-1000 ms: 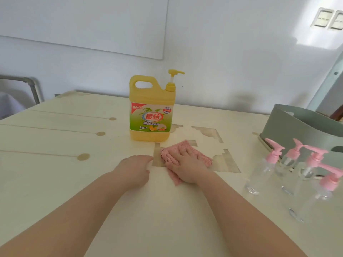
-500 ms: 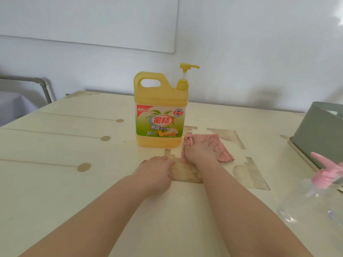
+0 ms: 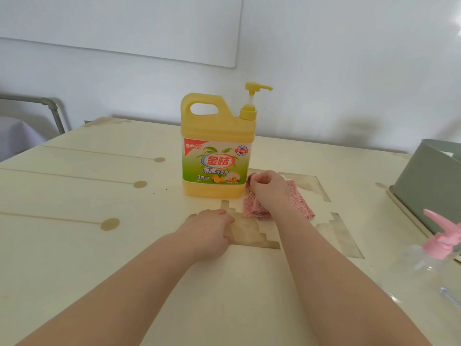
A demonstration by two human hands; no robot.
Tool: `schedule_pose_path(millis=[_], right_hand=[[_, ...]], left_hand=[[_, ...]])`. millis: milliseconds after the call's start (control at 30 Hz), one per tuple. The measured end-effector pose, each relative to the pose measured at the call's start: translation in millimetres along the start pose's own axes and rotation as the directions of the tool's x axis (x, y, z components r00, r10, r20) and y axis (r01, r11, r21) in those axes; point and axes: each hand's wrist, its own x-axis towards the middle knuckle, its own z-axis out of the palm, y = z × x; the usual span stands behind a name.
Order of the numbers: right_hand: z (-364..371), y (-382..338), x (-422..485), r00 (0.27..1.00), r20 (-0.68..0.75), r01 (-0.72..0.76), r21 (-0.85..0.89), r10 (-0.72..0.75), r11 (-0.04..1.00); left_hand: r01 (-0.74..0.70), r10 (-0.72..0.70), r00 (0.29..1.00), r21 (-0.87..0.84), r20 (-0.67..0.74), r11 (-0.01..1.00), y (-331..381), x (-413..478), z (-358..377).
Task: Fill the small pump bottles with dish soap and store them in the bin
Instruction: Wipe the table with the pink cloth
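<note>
I see the dish soap jug (image 3: 217, 151) standing upright at twelve o'clock on the worktop (image 3: 74, 245), with its yellow pump spout pointing toward three o'clock. My right hand (image 3: 270, 192) lies on the pink cloth (image 3: 298, 202), which sits just beside the jug at its four o'clock corner. That grip is bunched on the cloth's far edge, fingers curled into the fabric. My left hand (image 3: 208, 232) rests on the worktop at the cloth's seven o'clock, its grip slack and holding nothing. One small pump bottle (image 3: 432, 255), clear with a pink top, shows at four o'clock, outside the grey-green bin (image 3: 429, 186) at three o'clock.
</note>
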Motion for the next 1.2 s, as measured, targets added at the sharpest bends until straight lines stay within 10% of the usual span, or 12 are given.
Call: schedule_pose_path(millis=[200,433,633,867,1033,1200], right_hand=[[-10.4,2.0,-1.9,0.997,0.063,0.031,0.030,-0.033,0.999],[-46.0,20.8,0.5,0.960,-0.226,-0.274,-0.620,0.168,0.735],[-56.8,23.6,9.3,0.953,-0.239,-0.255,-0.297,0.186,0.920],[-59.7,7.5,11.4,0.869,-0.448,0.131,-0.199,-0.209,0.971],[-28.4,-3.3,1.9,0.964,0.139,0.263,-0.358,-0.227,0.896],[-22.7,8.9,-1.5,0.962,-0.016,0.250,-0.345,-0.272,0.905]], left_hand=[[0.001,-0.001,1.000,0.000,0.011,1.000,-1.1,1.0,-0.2],[0.009,-0.009,1.000,0.012,0.011,1.000,2.3,4.3,2.1],[0.014,-0.015,1.000,0.005,0.025,1.000,0.9,3.8,2.0],[0.013,-0.014,1.000,0.006,0.024,1.000,0.0,5.0,2.0],[0.011,-0.011,1.000,0.008,0.022,1.000,0.6,4.4,2.1],[0.012,-0.012,0.999,-0.002,0.037,1.000,-0.7,3.1,0.9]])
